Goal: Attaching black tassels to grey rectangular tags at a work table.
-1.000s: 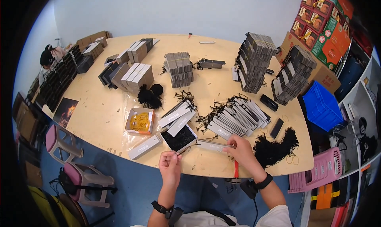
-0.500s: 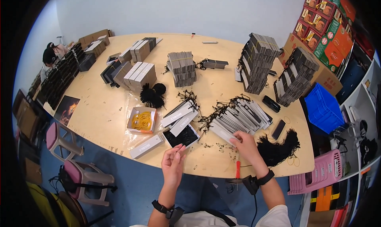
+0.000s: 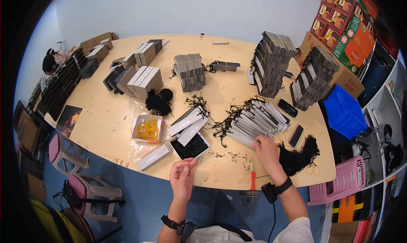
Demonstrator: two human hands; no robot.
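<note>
My right hand (image 3: 268, 155) has its fingertips at the near end of a slim white-grey box (image 3: 241, 137), the front one of a leaning row of slim boxes (image 3: 259, 120) with black cord loops (image 3: 220, 128) at their far left ends. Closed in a pinch at the table's near edge, my left hand (image 3: 182, 175) may hold something too small to make out. Just beyond it lies an open white tray (image 3: 203, 152) of small black pieces, with loose white boxes (image 3: 191, 132) over its far rim. Small metal clips (image 3: 234, 157) are scattered between my hands, beside a red-handled tool (image 3: 252, 180).
Black cords (image 3: 299, 156) lie right of my right hand. An open box of yellow rubber bands (image 3: 160, 129) stands at left. Banded stacks (image 3: 273, 64) rise farther back. A blue crate (image 3: 344, 112) is off the right edge; another person (image 3: 51, 64) is at far left.
My right hand has shifted slightly right and away from me, and the front slim box with it, closer against the row. My left hand stays pinched, slightly lower. The whole view has shifted slightly.
</note>
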